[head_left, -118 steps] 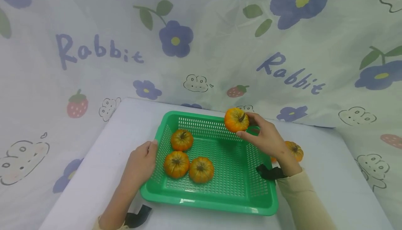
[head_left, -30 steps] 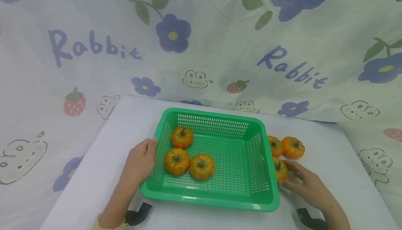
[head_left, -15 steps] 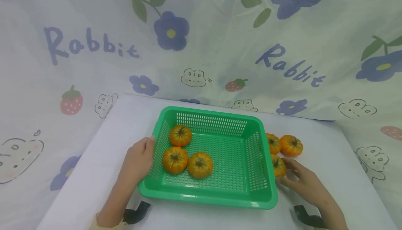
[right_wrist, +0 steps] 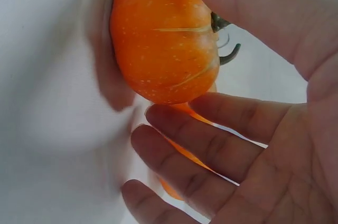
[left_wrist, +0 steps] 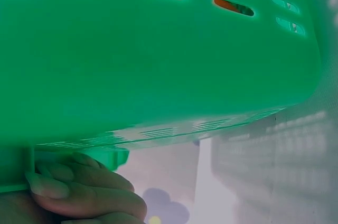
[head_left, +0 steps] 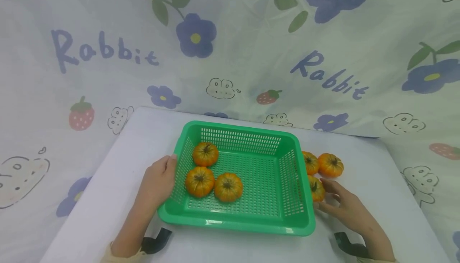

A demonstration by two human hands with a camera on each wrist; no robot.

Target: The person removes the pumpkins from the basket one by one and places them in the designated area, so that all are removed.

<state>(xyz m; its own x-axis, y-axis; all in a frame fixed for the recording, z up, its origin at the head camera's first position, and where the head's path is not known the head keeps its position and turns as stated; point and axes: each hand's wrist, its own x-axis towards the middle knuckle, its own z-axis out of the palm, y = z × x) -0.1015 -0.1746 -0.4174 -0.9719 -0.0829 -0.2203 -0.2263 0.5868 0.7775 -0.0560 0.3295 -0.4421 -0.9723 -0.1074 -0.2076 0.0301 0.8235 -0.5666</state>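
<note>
A green plastic basket (head_left: 251,225) with slotted walls stands on the white table. My left hand (head_left: 158,183) grips its left rim, with the fingers curled under the edge in the left wrist view. Three small orange pumpkins sit inside at the left: one at the back (head_left: 205,154), one in front of it (head_left: 199,182) and one to its right (head_left: 228,187). Outside the right wall, my right hand (head_left: 346,207) has thumb and fingers on opposite sides of a pumpkin (head_left: 317,189) resting on the table. In the right wrist view the other fingers hang loose.
Two more pumpkins lie beyond the basket's right wall, one partly hidden by the rim (head_left: 310,163) and one farther right (head_left: 330,165). A patterned cloth (head_left: 230,47) hangs behind the table (head_left: 373,175). Black straps (head_left: 157,242) are on both wrists.
The pumpkin earlier held over the basket in my right hand is now down on the table at the right. My right hand barely moves over the last second; my left stays on the rim.
</note>
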